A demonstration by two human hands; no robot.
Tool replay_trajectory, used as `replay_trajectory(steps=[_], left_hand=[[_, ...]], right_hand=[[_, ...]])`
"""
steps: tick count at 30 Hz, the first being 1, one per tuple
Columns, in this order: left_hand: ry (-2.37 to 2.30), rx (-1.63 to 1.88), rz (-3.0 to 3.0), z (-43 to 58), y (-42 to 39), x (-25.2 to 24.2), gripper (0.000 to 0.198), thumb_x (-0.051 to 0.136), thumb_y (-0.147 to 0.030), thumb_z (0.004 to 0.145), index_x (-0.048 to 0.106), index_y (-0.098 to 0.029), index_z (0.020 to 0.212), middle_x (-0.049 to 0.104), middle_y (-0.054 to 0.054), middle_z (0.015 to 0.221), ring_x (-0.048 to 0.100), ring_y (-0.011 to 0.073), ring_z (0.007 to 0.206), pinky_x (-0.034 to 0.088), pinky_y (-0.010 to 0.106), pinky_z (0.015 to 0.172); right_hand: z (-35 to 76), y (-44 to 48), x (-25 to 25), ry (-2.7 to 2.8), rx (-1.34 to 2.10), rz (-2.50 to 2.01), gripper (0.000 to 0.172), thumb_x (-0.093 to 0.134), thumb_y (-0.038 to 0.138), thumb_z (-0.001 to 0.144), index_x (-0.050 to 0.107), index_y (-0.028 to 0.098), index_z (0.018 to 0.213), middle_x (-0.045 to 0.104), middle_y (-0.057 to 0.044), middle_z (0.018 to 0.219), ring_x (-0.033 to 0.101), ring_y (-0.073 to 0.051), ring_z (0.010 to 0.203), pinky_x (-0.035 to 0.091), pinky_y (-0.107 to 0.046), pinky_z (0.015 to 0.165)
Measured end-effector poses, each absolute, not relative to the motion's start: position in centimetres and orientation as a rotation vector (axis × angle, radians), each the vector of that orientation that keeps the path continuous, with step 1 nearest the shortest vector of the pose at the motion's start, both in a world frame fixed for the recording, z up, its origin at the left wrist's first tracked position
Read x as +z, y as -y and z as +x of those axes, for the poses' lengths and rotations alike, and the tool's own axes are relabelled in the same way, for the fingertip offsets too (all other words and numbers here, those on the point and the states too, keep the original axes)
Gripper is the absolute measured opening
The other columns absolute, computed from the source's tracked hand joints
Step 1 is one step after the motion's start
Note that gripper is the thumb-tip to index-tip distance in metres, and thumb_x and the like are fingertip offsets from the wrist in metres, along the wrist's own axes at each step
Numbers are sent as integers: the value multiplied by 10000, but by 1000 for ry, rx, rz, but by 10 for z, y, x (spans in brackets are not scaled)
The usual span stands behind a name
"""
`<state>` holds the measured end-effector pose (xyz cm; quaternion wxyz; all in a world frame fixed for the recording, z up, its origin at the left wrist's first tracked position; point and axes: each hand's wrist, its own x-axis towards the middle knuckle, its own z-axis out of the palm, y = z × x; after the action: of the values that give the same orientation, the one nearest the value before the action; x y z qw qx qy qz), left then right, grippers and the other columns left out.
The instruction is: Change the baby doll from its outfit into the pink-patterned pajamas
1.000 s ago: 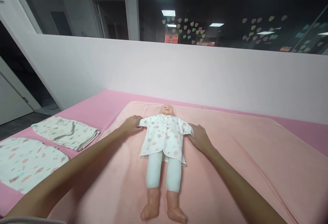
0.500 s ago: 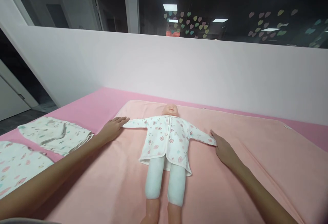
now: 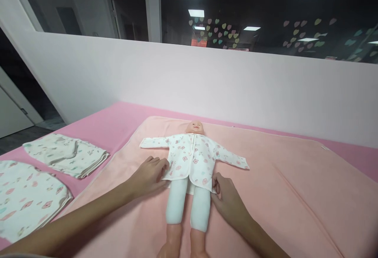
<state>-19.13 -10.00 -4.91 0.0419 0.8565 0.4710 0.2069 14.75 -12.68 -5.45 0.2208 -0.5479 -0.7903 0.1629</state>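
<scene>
A baby doll point(image 3: 194, 126) lies on its back on a peach blanket point(image 3: 283, 195). It wears a white printed jacket point(image 3: 191, 157) with both sleeves spread out, and white leggings point(image 3: 186, 203). My left hand point(image 3: 149, 174) is at the jacket's lower left hem, fingers curled against the cloth. At the lower right hem my right hand point(image 3: 226, 197) pinches the jacket's edge.
The blanket lies on a pink mattress point(image 3: 112, 122) against a white partition wall point(image 3: 206, 80). A folded printed garment point(image 3: 66, 154) and a second printed cloth point(image 3: 26, 195) lie at the left. A dark window runs above the wall.
Both hands left the ends of the spread sleeves and came in to the jacket's bottom hem, one on each side. The sleeves stay stretched out.
</scene>
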Motion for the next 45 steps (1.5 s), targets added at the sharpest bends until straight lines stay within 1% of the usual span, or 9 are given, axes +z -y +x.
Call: replay_trajectory(steps=[5,12,17,23,28,31,36,40,45], left_hand=[[-1305,731,2833,-215,119,-53,247,500,-91,827,516,-211,1042,588,1,795,515,182,695,381,363,777],[-1359,811,2480,-162,121,-16,320,660,-438,863,482,-224,1020,622,45,958,576,235,863,424,343,744],[-1596,618,2505,-113,89,-12,250,522,-366,915,397,-220,755,569,23,716,525,215,677,379,365,729],[-1595,1130,1890,-185,66,-24,442,344,-595,1013,436,-221,795,541,-9,748,539,195,721,385,300,675],[-1950,974,1689,-269,54,-74,448,374,-633,983,498,-227,838,589,-10,756,576,220,736,398,313,691],[-2051,994,1826,-273,43,-84,402,417,-597,971,566,-228,917,667,43,906,612,271,879,441,372,791],[-1766,1029,2220,-220,-7,-49,431,377,-514,1001,602,-182,1160,642,136,1263,533,322,1202,405,494,1049],[-1583,843,2296,-180,-53,-36,502,248,-494,1045,647,-196,980,711,111,1066,630,278,1049,482,410,946],[-1598,730,2316,-165,-68,-50,596,148,-480,1068,658,-193,951,729,133,955,654,315,1009,484,454,919]], right_hand=[[168,140,-45,2204,351,-1415,41,512,201,945,515,167,921,549,-26,806,529,-174,808,408,-273,726],[118,141,-21,2361,23,-1326,193,639,319,934,534,159,940,562,-51,940,484,-176,805,348,-287,742],[86,113,-9,2440,2,-1522,76,600,196,903,550,147,874,582,-48,865,486,-161,747,251,-257,668],[187,99,-16,1881,399,-1671,515,316,587,1051,555,155,904,568,-27,763,520,-155,721,373,-226,693],[268,119,-63,1910,317,-1961,513,378,617,979,473,158,771,540,-38,752,525,-174,712,381,-241,644],[262,120,-67,1926,105,-1823,408,433,549,994,569,174,908,588,-47,850,567,-179,772,418,-258,671],[196,69,-36,2010,-127,-1423,326,448,423,1052,595,171,1197,618,-99,1148,587,-213,1086,476,-340,938],[152,7,-37,2090,-149,-1488,390,416,341,1064,566,148,1367,575,-123,1320,530,-230,1251,436,-383,1063],[136,-32,-61,2113,-86,-1546,485,248,316,1108,552,126,1434,615,-134,1271,594,-205,1129,454,-377,1025]])
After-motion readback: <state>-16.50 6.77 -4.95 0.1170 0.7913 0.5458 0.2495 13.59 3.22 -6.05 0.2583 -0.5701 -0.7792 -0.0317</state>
